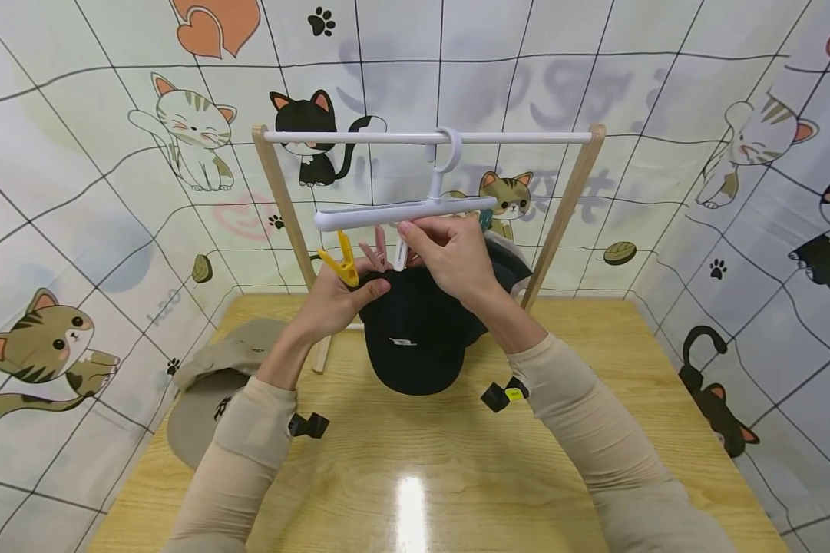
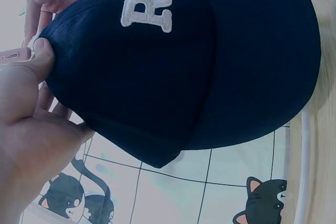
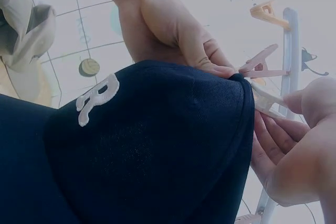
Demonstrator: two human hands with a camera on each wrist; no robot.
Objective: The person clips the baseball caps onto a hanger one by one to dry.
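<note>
A dark cap (image 1: 415, 338) with a white letter R (image 2: 147, 13) on its front hangs brim down below a white hanger (image 1: 380, 216). My left hand (image 1: 335, 301) pinches the cap's upper edge between thumb and fingers, left of the clips. With my right hand (image 1: 456, 257) I pinch a white clip (image 1: 401, 255), whose jaws are at the cap's edge in the right wrist view. Whether they grip the cloth I cannot tell. A pink clip (image 1: 376, 252) and a yellow clip (image 1: 344, 265) sit along the hanger near my left hand.
The hanger hooks over the white rail (image 1: 525, 138) of a wooden-legged rack (image 1: 567, 207). Behind my right hand hangs another dark cap (image 1: 504, 269). A beige cap (image 1: 207, 399) lies on the wooden table (image 1: 401, 461) at left, beside my left forearm.
</note>
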